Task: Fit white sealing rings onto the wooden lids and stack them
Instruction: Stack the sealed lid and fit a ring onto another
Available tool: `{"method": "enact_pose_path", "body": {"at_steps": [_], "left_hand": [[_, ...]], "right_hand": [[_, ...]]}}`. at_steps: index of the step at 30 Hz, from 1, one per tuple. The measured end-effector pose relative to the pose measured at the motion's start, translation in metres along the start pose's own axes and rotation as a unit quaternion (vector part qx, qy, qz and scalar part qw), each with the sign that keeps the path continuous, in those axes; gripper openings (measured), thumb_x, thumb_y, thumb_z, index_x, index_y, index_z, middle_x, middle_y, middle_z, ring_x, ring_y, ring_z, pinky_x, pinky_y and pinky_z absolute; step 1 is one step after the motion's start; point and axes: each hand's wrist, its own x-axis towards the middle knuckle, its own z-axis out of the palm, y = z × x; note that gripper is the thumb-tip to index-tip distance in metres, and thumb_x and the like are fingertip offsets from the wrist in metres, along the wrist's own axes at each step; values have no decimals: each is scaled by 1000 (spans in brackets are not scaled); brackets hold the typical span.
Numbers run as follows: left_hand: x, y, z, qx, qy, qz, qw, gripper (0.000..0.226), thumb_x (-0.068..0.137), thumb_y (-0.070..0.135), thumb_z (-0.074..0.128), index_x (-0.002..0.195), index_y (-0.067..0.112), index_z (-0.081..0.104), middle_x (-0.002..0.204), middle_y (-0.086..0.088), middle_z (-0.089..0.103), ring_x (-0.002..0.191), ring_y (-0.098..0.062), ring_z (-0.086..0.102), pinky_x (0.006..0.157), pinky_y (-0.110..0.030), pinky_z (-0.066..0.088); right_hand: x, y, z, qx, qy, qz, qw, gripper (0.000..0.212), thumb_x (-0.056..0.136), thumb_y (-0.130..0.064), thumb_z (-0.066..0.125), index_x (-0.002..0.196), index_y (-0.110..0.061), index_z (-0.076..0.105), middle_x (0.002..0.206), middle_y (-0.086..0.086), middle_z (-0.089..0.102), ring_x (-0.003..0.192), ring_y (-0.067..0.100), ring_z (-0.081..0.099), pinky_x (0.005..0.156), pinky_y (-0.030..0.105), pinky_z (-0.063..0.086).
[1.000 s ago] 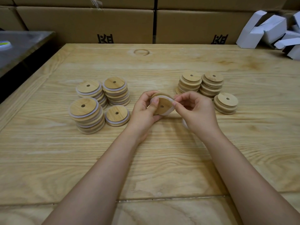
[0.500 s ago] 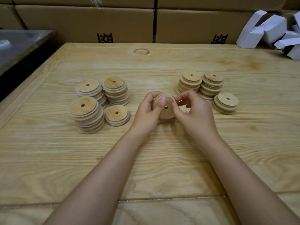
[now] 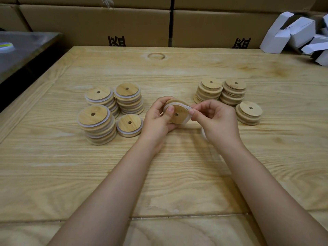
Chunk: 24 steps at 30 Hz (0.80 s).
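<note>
Head: left hand (image 3: 158, 118) grips one lid (image 3: 178, 115), right hand (image 3: 218, 119) pinches its ring (image 3: 177, 104); four ringed stacks (image 3: 96, 121), three bare stacks (image 3: 211, 89).

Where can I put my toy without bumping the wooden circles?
Bare: the table nearer you than the ringed stacks, and nearer than the plain stacks. Crowded: between those stacks, where left hand grips the lid, right hand pinches its ring.

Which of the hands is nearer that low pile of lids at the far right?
The right hand. It sits just left of the low pile; the left hand is farther left, gripping a lid.
</note>
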Motion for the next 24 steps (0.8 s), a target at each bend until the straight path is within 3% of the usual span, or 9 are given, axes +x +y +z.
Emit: {"method": "enact_pose_path", "body": {"at_steps": [6, 10, 16, 21, 24], "left_hand": [[3, -2, -4, -5, -18, -25, 1000, 18, 95, 4, 45, 97, 19, 55, 96, -5, 59, 90, -20, 60, 84, -45, 52], [1, -4, -2, 23, -25, -20, 999, 18, 94, 4, 48, 95, 20, 55, 90, 1, 62, 85, -13, 59, 80, -35, 53], [-3, -5, 3, 124, -42, 0, 991, 12, 88, 3, 58, 94, 14, 57, 84, -2, 64, 73, -6, 62, 68, -22, 51], [-1, -1, 1, 65, -2, -20, 998, 10, 89, 4, 56, 95, 12, 56, 87, -6, 63, 79, -16, 61, 76, -38, 51], [1, 0, 0, 44, 17, -15, 999, 11, 90, 2, 55, 94, 13, 54, 88, -7, 62, 81, -19, 59, 75, -39, 51]], "right_hand": [[1, -2, -5, 13, -40, 9, 999, 15, 80, -6, 71, 72, -16, 65, 79, 1, 70, 74, 8, 64, 77, 26, 53], [3, 0, -8, -4, -28, -9, 1000, 14, 82, -7, 69, 75, -18, 64, 81, 0, 69, 78, 11, 65, 76, 23, 52], [3, 2, -7, -72, -9, -63, 995, 19, 83, -12, 68, 77, -29, 61, 77, -12, 66, 73, 3, 61, 71, 22, 51], [-1, 3, -3, -143, 12, -108, 984, 22, 81, -22, 70, 77, -37, 56, 75, -21, 62, 75, -5, 58, 72, 14, 46], [0, 4, -3, -128, 18, -89, 988, 19, 80, -21, 72, 73, -33, 59, 77, -18, 65, 75, 0, 61, 75, 24, 51]]}}
